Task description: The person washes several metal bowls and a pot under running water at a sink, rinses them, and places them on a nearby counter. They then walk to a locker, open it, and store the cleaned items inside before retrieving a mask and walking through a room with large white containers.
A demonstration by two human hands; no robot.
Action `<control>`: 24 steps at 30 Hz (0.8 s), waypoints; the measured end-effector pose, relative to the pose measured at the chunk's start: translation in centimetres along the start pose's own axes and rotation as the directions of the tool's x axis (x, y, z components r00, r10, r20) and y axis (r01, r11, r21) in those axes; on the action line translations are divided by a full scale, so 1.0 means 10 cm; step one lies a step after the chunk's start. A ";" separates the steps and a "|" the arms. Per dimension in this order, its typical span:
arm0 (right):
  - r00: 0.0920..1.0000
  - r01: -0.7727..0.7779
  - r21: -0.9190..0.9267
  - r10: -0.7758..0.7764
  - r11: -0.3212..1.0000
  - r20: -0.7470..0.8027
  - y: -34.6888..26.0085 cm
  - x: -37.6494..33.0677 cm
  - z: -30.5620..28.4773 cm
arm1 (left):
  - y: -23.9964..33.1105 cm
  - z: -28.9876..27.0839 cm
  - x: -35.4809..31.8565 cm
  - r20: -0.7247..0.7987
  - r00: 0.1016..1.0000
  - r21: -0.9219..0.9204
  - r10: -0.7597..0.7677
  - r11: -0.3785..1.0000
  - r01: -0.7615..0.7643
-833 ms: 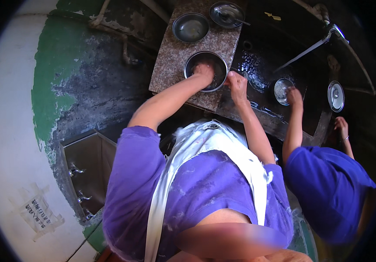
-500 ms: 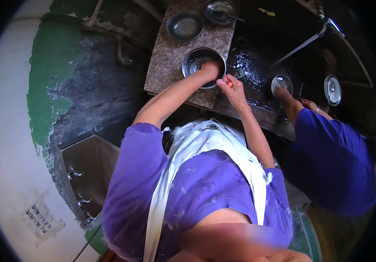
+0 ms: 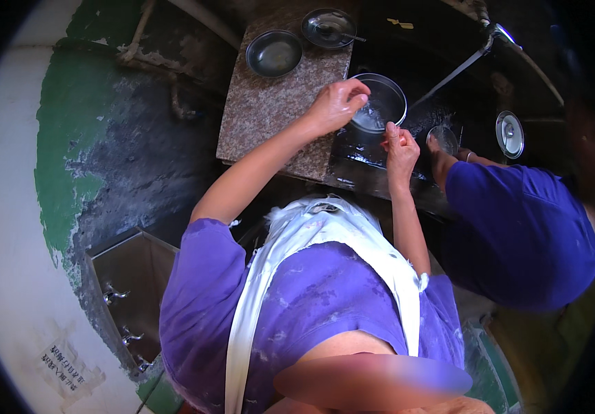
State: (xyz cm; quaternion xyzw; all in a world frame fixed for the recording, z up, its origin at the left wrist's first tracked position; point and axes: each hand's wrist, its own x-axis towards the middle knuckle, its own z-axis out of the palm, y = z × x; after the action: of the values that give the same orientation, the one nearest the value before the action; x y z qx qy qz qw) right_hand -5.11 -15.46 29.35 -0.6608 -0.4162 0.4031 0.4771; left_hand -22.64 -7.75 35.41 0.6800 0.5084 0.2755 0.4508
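The left hand (image 3: 335, 105) has its grip on the near rim of a steel bowl (image 3: 380, 103) at the sink's edge. The right hand (image 3: 400, 148) is closed, what it holds (if anything) hidden. Two more bowls (image 3: 274, 53) sit on the granite surface (image 3: 270, 110).

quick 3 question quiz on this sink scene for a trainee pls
1. True or false: the left hand grips the rim of the metal bowl.
2. Where do the two other bowls sit? A) on the granite counter B) on the floor
3. Fill in: the right hand is closed into a loose ____ beside the bowl.

Key: 1 true. 2 A, the empty bowl and the bowl with a spoon rest on the granite counter. 3 fist.
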 end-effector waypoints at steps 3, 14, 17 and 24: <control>0.999 -0.027 -0.349 0.016 0.937 -0.035 0.14 0.28 0.03 | 0.01 -0.18 -0.14 -0.058 0.998 -0.064 -0.024 0.998 0.020; 0.823 0.436 -0.884 0.322 0.171 0.468 0.89 1.41 0.81 | -0.63 -0.45 -0.71 -0.203 0.957 -0.212 -0.208 0.963 0.164; 0.759 0.524 -0.852 0.457 -0.005 0.464 0.82 1.44 0.98 | -0.71 -0.47 -0.79 -0.207 0.949 -0.214 -0.238 0.958 0.194; 0.957 0.246 -0.871 0.036 0.425 0.288 0.00 1.16 0.25 | -0.72 -0.43 -0.67 -0.201 0.964 -0.141 -0.174 0.979 0.148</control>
State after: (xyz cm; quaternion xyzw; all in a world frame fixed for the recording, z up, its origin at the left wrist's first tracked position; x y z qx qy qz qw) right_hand -3.63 -3.91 27.19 -0.7254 -0.6663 0.1720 0.0162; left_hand -31.67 -12.09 31.49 0.5735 0.5891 0.3403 0.4564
